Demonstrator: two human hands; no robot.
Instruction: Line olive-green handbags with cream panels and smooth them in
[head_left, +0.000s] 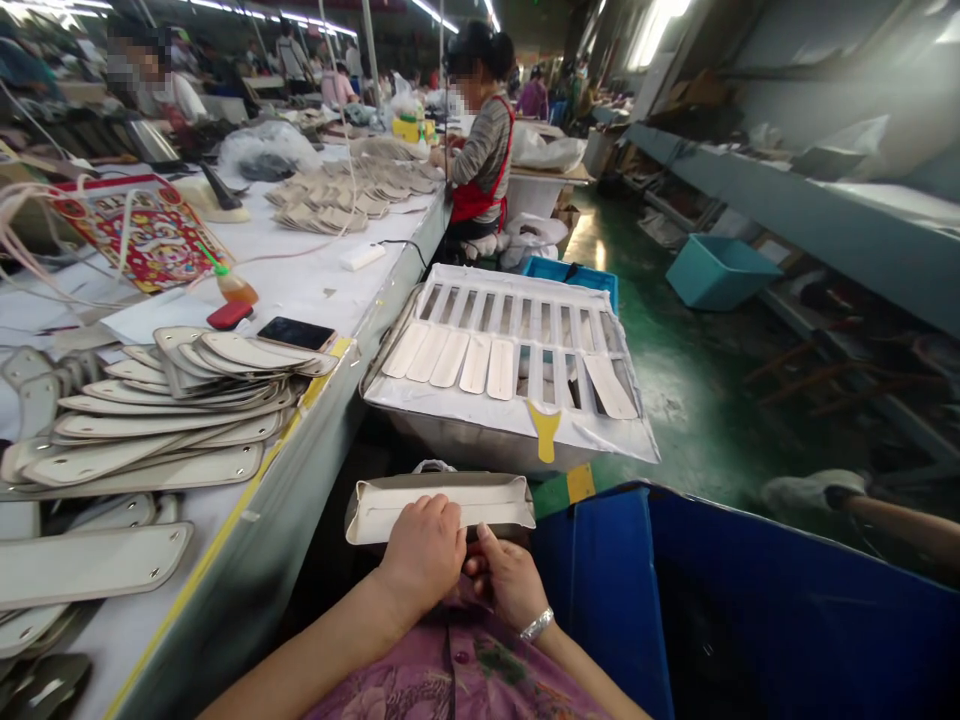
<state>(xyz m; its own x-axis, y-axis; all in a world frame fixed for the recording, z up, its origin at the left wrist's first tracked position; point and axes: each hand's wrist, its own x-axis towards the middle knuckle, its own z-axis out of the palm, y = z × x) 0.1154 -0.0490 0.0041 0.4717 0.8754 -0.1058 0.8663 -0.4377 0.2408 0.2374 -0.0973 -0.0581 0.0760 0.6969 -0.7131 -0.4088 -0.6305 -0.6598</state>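
Observation:
On my lap lies what looks like a small bag, its long cream panel facing up and its dark grey-brown side showing along the edges. My left hand is closed over the near edge of that panel, fingers curled onto the cream face. Beside it, my right hand pinches the near edge with thumb and bent fingers; a little red shows under the fingers, too hidden to name. Past the bag stands a white slotted rack bearing several cream strips in its front row.
To the left, a white table carries stacked cream pieces with eyelets, a phone and a glue bottle. A large blue bin stands at my right. A person in a red apron sits farther along the table.

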